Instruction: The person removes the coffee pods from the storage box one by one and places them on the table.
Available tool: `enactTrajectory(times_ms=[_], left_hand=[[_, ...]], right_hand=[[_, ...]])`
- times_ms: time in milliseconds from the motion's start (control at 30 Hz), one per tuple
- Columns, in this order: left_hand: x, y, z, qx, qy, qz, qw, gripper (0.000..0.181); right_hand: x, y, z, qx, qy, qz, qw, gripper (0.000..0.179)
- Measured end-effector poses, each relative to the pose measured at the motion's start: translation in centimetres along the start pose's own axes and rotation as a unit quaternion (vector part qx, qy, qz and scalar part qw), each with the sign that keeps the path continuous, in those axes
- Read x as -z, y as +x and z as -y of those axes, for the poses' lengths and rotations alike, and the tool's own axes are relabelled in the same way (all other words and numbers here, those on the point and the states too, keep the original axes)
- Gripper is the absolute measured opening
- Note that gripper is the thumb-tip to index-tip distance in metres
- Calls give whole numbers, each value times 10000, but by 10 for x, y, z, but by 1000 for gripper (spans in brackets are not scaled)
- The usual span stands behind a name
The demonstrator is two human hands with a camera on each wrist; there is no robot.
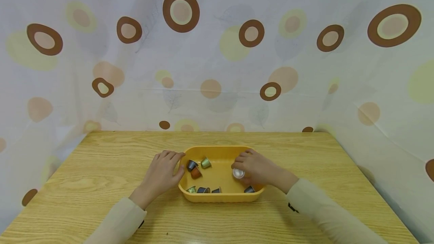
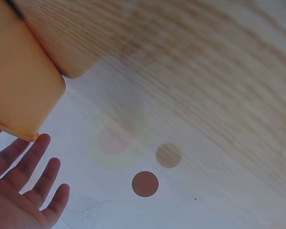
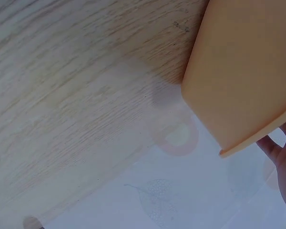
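A silver-white capsule [image 1: 239, 174] is held in the right grip [image 1: 255, 166], which appears narrowed about it; a round pale face is turned up toward the head camera. It is positioned within the yellow tray [image 1: 222, 198], toward the right end; whether the tray's floor is touched by it cannot be told. A dark capsule [image 1: 249, 189] is seen nearby, at the near wall. At the tray's left end, the left grip [image 1: 162, 170] is spread loosely with nothing pinched; whether the rim is pressed or only brushed cannot be told.

For what seems to be the handling of one capsule at a time, the sides are best pinched lightly and the round face left unpressed. The dark neighbour should be given room, and the tray is best steadied gently so that it does not slide on the bench [image 1: 108, 168].

Only in the head view is the tray's inside shown, with a green capsule [image 1: 205, 162] and a brown capsule [image 1: 196, 173] toward the left. From each wrist, the outer wall is revealed instead; by the left wrist, the separated fingers are shown more clearly.
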State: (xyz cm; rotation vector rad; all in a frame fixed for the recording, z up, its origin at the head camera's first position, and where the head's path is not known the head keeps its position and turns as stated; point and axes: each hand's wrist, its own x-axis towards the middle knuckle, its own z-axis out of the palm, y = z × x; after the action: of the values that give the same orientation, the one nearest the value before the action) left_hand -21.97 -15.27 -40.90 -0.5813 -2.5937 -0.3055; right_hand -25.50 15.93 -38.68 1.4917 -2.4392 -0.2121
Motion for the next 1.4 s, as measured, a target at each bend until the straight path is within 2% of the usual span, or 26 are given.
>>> enactTrajectory(times_ms=[467, 1033, 1400], left_hand=[[0, 0, 0, -3, 36, 32, 10000, 32], [-1, 0, 1, 9, 9, 31, 10000, 32], [-1, 0, 1, -23, -4, -8, 10000, 32]], right_hand=[[5, -6, -17, -328, 313, -447, 9980, 38], [16, -12, -35, -650, 519, -1102, 9904, 36], [24, -24, -48, -1140, 602, -1158, 9849, 33]])
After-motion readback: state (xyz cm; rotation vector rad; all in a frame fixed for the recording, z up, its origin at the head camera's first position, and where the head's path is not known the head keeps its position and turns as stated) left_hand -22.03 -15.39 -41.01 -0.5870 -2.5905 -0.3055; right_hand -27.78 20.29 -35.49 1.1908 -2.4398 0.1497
